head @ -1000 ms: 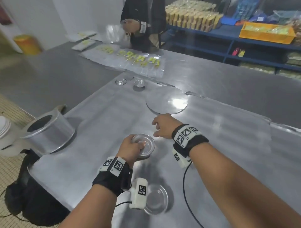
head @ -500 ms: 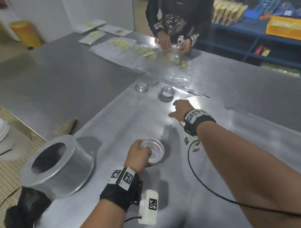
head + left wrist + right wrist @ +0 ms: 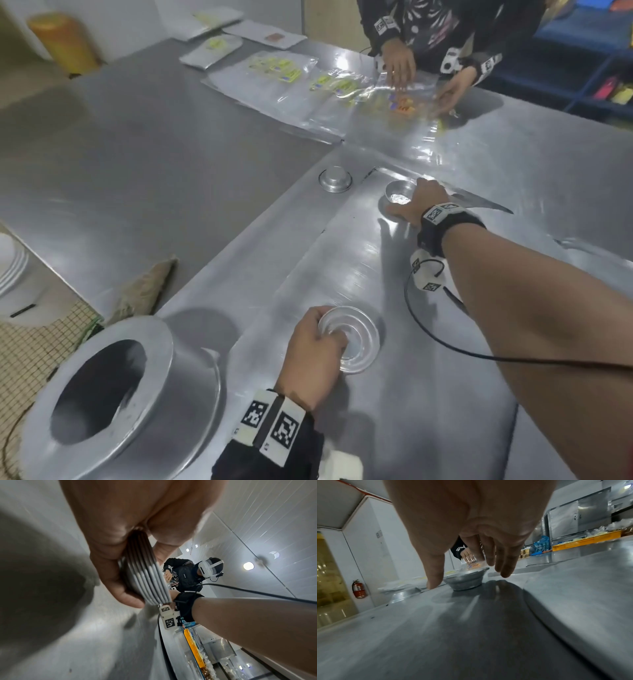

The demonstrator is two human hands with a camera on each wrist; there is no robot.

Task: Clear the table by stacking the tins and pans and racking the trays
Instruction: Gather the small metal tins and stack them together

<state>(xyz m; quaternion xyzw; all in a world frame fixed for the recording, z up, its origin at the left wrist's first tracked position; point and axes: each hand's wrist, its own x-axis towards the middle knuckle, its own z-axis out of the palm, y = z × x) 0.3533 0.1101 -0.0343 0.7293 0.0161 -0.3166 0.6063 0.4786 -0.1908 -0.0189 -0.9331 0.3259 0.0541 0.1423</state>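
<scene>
My left hand (image 3: 322, 342) grips a nested stack of small shallow tins (image 3: 356, 339) near the table's front; the left wrist view shows several rims (image 3: 147, 582) pinched between thumb and fingers. Far ahead, my right hand (image 3: 416, 205) hovers over a single upright small tin (image 3: 397, 193). In the right wrist view its thumb and fingers are spread on either side of this tin (image 3: 465, 581), and I see no contact. Another small tin (image 3: 335, 179) lies upside down to the left of it.
A large round pan with a hole in its top (image 3: 113, 394) stands at the table's front left corner. A flat round metal disc (image 3: 582, 595) lies right of my right hand. Across the table a person (image 3: 428, 31) handles clear plastic bags (image 3: 342, 85).
My right hand has reached forward from beside the stack to the far upright tin. My left hand still holds the stack in about the same place.
</scene>
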